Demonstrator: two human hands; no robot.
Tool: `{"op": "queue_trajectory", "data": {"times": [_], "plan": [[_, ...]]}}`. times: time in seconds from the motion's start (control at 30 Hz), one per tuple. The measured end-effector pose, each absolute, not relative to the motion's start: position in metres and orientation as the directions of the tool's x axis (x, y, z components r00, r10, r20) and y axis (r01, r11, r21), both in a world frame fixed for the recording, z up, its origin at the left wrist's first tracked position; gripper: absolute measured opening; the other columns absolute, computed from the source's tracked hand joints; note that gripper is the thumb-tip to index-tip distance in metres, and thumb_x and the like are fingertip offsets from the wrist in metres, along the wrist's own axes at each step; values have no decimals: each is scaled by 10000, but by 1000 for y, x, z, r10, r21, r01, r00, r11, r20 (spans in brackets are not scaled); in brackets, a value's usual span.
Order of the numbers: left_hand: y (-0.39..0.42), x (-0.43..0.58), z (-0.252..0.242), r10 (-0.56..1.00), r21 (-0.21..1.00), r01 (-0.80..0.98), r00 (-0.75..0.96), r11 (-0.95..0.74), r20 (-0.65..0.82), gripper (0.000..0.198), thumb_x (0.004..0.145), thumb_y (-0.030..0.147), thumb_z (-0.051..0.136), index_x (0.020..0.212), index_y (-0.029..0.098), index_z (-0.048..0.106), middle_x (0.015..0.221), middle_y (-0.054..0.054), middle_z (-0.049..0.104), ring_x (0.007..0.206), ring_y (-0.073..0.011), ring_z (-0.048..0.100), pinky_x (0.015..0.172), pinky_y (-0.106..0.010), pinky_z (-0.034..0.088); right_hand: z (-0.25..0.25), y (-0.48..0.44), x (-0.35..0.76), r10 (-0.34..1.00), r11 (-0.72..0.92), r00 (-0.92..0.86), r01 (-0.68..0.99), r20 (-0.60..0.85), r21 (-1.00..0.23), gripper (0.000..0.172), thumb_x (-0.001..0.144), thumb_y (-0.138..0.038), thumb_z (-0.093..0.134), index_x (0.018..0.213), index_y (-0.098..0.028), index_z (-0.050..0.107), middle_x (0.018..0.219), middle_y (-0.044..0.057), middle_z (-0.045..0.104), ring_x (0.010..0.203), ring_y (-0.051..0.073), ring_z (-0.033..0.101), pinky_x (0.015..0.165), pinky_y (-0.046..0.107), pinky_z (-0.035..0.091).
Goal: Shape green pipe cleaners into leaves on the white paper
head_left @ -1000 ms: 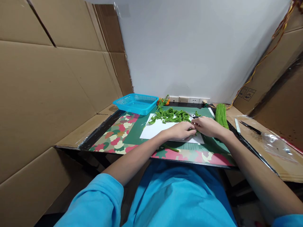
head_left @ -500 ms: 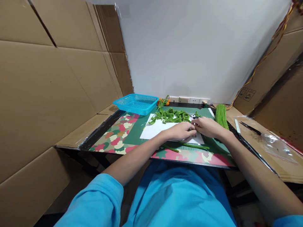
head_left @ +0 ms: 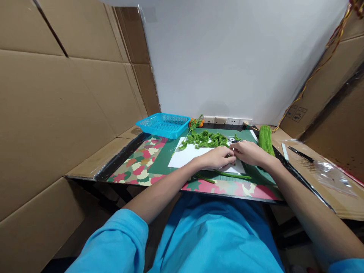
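Note:
My left hand (head_left: 218, 157) and my right hand (head_left: 248, 152) meet fingertip to fingertip over the right part of a white paper sheet (head_left: 184, 157). Both are closed in a pinch on a green pipe cleaner, of which only small bits show between the fingers. Just beyond them lies a heap of curled green pipe-cleaner pieces (head_left: 209, 138). Scissors (head_left: 232, 140) lie partly hidden behind my right hand. Nearer to me, straight green pipe cleaners (head_left: 233, 174) rest by the paper's front edge.
A blue plastic basket (head_left: 163, 131) stands at the back left, beside orange flowers (head_left: 196, 123). On the right are a bundle of green pipe cleaners (head_left: 265, 140), a black pen-like tool (head_left: 301, 154) and a clear plastic bag (head_left: 332, 176). Cardboard walls (head_left: 71, 98) flank the table.

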State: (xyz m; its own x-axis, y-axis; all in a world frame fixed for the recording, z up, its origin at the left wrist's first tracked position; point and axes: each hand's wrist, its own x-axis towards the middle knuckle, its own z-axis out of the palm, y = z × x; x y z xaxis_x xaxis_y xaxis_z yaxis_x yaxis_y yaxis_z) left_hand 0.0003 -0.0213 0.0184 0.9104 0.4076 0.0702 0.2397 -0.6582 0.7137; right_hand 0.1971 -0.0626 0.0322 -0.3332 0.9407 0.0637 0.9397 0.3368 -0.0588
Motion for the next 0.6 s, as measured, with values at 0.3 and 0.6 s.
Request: {"op": "queue_trajectory", "data": {"times": [0.3, 0.6], "plan": [[-21, 0, 19, 414, 699, 252, 907, -669, 70, 357, 1012, 321, 482, 699, 183, 582, 572, 3, 619, 562, -148, 558, 646, -276, 424, 32, -62, 197, 939, 342, -338, 938, 69, -60, 253, 1033, -234, 468, 904, -228, 685, 892, 87, 757, 805, 240, 684, 621, 294, 276], [-23, 0, 19, 419, 715, 264, 907, -648, 45, 340, 1007, 306, 482, 718, 176, 607, 579, 7, 626, 544, -143, 558, 620, -277, 410, 31, -62, 197, 937, 347, -344, 936, 60, -63, 244, 1031, -228, 479, 928, -233, 700, 903, 89, 764, 840, 250, 697, 632, 294, 285]]}}
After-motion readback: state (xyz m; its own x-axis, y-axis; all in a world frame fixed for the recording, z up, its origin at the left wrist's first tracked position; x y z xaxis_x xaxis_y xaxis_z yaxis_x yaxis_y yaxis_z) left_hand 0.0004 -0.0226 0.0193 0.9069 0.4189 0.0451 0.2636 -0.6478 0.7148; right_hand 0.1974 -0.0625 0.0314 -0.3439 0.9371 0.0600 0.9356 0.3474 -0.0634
